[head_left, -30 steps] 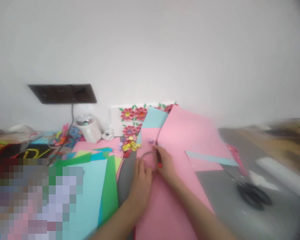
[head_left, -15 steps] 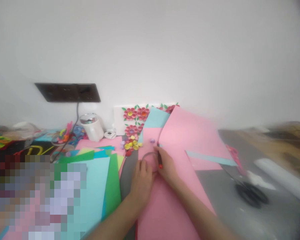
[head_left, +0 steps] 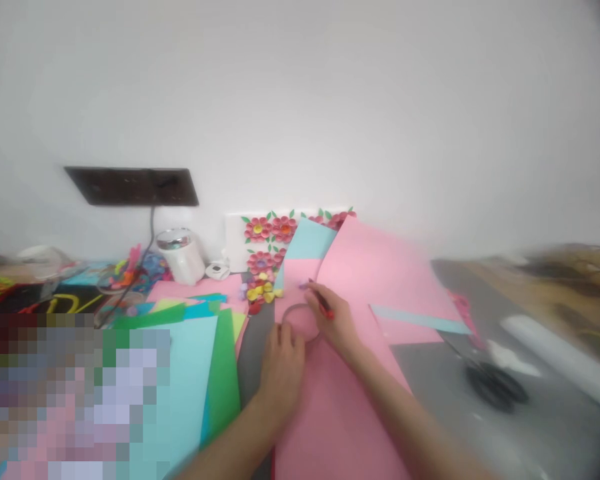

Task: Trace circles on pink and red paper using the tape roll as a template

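A thin grey ring [head_left: 294,307] lies flat on a long sheet of pink paper [head_left: 340,420]. My left hand [head_left: 283,373] presses the ring's near left side with bent fingertips, holding it on the paper. In my right hand [head_left: 336,321] is a dark pen with a red end [head_left: 323,304], pinched near its tip just beyond the ring's right side. The pen slants up and to the left. A small purple piece [head_left: 303,285] lies near the tip. Whether the tip touches the paper cannot be made out.
Yellow paper petals [head_left: 261,291] lie beyond my left hand, before a white board with paper flowers [head_left: 234,240]. Coloured sheets [head_left: 185,373] spread at the left. Black-handled scissors [head_left: 495,387], pink scissors [head_left: 463,308] and a white roll [head_left: 555,357] lie right. A white canister [head_left: 181,259] stands behind.
My right hand has shifted slightly off the ring, and the pen has swung from nearly upright to a leftward slant. My left hand stays on the ring. The view has shifted a little.
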{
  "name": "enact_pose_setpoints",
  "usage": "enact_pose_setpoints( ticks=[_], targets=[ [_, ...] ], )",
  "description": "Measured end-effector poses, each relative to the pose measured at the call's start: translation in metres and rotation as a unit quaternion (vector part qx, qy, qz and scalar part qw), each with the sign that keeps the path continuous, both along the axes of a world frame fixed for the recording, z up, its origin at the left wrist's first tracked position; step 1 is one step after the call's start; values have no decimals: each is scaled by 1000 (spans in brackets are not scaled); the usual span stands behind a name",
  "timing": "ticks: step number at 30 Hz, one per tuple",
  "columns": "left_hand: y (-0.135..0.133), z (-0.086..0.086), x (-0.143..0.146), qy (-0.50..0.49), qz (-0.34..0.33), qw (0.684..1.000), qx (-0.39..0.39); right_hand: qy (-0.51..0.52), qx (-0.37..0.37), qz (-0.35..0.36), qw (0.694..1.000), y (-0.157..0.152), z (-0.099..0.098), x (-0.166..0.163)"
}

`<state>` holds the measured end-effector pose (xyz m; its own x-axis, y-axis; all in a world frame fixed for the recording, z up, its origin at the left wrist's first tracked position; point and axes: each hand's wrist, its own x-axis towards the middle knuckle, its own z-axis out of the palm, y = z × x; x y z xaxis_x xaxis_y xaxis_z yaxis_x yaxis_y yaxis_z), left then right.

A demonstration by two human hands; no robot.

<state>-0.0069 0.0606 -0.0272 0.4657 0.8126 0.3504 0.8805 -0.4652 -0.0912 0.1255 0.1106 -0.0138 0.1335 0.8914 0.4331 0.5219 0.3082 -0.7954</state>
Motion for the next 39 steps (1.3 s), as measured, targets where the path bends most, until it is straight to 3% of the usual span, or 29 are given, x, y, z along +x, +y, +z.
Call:
enact_pose_setpoints(
  ticks=[3, 8, 14, 27, 31, 35, 39],
  targets=[
    [-1, 3, 0, 13, -11, 1000, 2, 72, 30, -17, 997, 4, 2, 3],
    [-1, 4, 0, 5, 4, 1000, 4, 3, 12, -58, 998, 4, -12, 6],
    [2, -4, 0, -19, 5, 1000, 9, 82, -70, -14, 994, 4, -13, 4],
    [7, -22, -1, -77, -16, 997, -23, 140, -66, -5, 988, 7, -20, 6],
    [7, -26, -2, -68, -31, 997, -3, 122, -47, -28, 991, 4, -12, 3],
    [8, -33, -4, -77, -59, 995, 9, 198, -25, -72, 977, 3, 4, -2],
    [7, -34, -4, -69, -75, 995, 19, 257, -60, -96, 960, 5, 12, -3]
  ],
)
